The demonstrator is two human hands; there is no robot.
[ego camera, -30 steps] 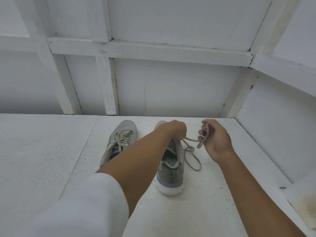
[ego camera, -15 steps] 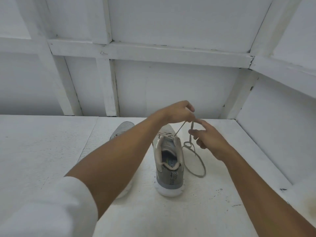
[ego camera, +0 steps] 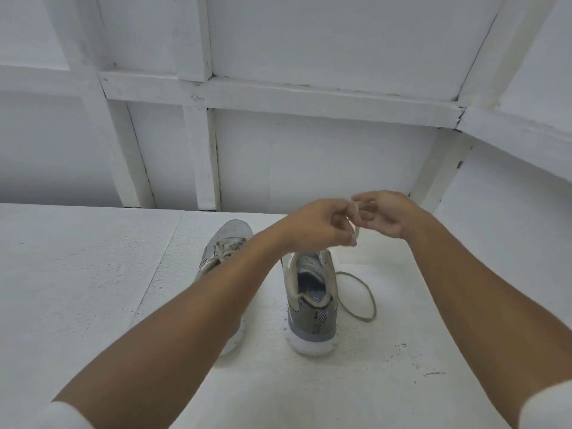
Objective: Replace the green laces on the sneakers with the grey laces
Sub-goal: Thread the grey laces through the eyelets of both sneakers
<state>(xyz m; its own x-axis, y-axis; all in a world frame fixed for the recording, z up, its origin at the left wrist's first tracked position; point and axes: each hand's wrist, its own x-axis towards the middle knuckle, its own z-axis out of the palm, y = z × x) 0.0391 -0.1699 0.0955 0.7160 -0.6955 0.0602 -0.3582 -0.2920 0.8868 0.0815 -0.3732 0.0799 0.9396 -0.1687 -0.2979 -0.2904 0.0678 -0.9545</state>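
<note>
2 sneakers stand on a white table [ego camera: 77, 274], toes pointing away toward the back wall [ego camera: 325, 162]. The left sneaker [ego camera: 230, 235] is laced with pale laces, and the left forearm crosses over and hides its rear half. The right sneaker [ego camera: 311, 317] sits just beside it with its heel nearest the camera. Its mouth is open, and a printed insole shows inside it.

Both hands are raised above the toe of the right sneaker, almost touching. The left hand [ego camera: 318, 226] has its fingers curled and pinches the lace [ego camera: 363, 308]. The right hand [ego camera: 388, 216] pinches the same lace between thumb and curled fingers. From the hands the lace drops down and lies in 1 loose loop on the table, just right of the right sneaker. Its colour reads as a dull grey-green, and I cannot tell which. White sleeves [ego camera: 549, 404] show at the bottom corners.

At the back, the table ends against the wall's framed panels, near the sneaker toes. On the right it runs to a slanted edge under a side wall [ego camera: 526, 212], leaving a narrower strip past the loop. To the left, beyond a thin seam [ego camera: 161, 264], the surface runs wide.
</note>
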